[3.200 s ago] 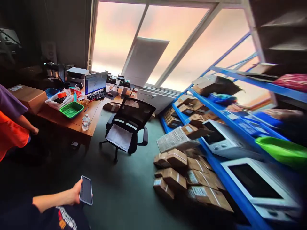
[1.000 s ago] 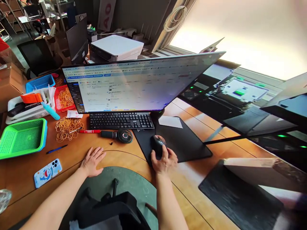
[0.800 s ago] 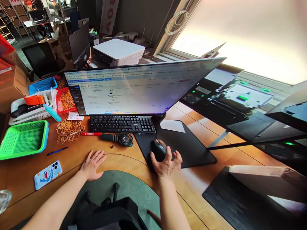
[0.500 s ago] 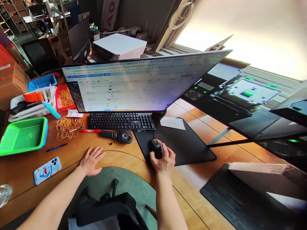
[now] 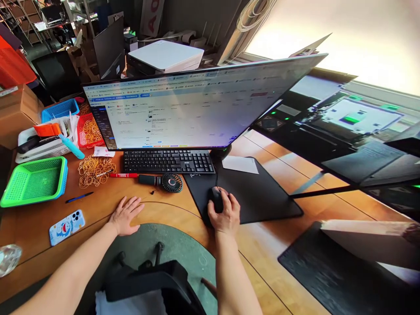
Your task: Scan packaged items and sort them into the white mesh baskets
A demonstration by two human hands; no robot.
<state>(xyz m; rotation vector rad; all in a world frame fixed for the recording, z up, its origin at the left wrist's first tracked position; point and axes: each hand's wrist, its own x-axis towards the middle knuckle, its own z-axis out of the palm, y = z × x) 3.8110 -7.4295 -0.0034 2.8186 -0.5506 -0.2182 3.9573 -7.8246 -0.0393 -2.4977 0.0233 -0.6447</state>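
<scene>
My right hand is wrapped round a black computer mouse on a black mouse pad. Flat on the wooden desk, near its curved front edge, my left hand lies with fingers spread, holding nothing. Ahead of both hands stands a wide monitor showing a web page with a list. Below the screen is a black keyboard. Between it and my left hand lie a small handheld fan and a red marker. A white paper rests on the pad's far side.
Left on the desk are a phone, a blue pen, rubber bands, a green basket and a clear glass object. Right are a dark machine and another black mat. A white-topped device stands behind the monitor.
The view has shifted slightly, so the desk items sit a little higher and further right in the picture. My hands keep their places, the right one still on the mouse.
</scene>
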